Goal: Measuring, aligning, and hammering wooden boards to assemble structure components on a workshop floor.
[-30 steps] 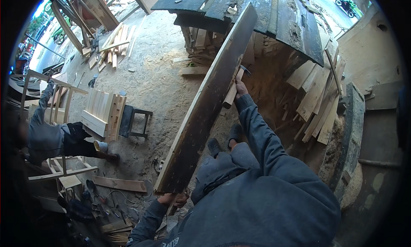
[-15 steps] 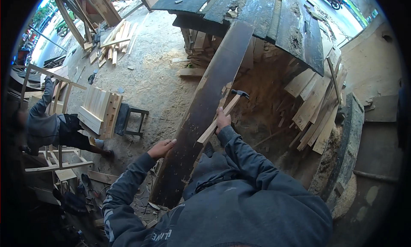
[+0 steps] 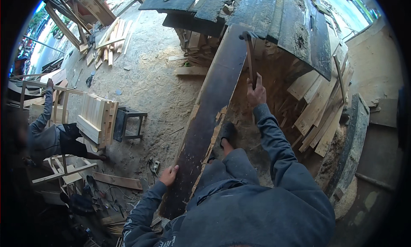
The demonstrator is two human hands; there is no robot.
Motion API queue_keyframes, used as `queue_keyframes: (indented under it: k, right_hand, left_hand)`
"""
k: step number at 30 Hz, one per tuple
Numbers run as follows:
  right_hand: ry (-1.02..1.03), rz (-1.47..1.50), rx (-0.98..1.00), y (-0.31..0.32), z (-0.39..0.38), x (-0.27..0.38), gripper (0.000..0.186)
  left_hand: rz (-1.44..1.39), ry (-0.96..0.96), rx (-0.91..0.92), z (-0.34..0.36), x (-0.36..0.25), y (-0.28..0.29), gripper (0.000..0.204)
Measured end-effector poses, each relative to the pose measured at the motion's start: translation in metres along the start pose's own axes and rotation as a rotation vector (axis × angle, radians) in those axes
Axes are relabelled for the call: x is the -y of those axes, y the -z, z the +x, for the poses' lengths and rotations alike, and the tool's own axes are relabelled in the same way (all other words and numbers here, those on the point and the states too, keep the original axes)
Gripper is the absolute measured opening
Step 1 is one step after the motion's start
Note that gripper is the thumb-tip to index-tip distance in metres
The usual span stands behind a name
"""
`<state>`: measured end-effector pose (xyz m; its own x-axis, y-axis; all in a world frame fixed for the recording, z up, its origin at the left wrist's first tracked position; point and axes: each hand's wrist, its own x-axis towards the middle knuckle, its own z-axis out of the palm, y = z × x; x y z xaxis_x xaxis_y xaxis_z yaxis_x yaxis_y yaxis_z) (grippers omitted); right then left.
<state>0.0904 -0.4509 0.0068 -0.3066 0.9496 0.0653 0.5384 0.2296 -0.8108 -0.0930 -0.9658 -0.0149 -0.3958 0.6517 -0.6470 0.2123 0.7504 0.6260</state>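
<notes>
A long, dark brown plank [image 3: 207, 114] with chipped, pale edges runs from near my body up to the battered dark boards ahead. My left hand [image 3: 169, 176] grips its left edge low down. My right hand [image 3: 257, 91] is closed round the handle of a hammer [image 3: 251, 58], held upright to the right of the plank. The hammer head is by the plank's far end; whether the two touch I cannot tell.
A weathered board platform [image 3: 299, 37] stands ahead, with loose planks [image 3: 314, 110] at right. To the left are stacked slats [image 3: 94, 118], a dark stool [image 3: 130, 122], wood pieces [image 3: 113, 41], cables, and another person [image 3: 53, 140] at a wooden frame.
My left hand has moved from the plank's bottom end up onto its left edge. The hammer has risen toward the plank's far end, and the plank now shows more of its broad face.
</notes>
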Motion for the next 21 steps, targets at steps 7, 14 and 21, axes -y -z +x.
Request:
queue_keyframes:
  k: [7,14,21]
  right_hand:
    - [0.034,-0.15,0.003,-0.033,0.114,0.029,0.038]
    - [-0.001,-0.303,0.085,-0.024,0.143,0.039,0.045]
    - [-0.001,-0.434,0.238,-0.037,0.125,0.025,0.038]
  left_hand:
    - [-0.002,0.039,-0.084,-0.011,-0.009,-0.009,0.066]
    - [0.029,0.098,-0.06,-0.008,-0.006,-0.01,0.063]
    - [0.026,0.019,-0.083,-0.01,-0.01,-0.009,0.061]
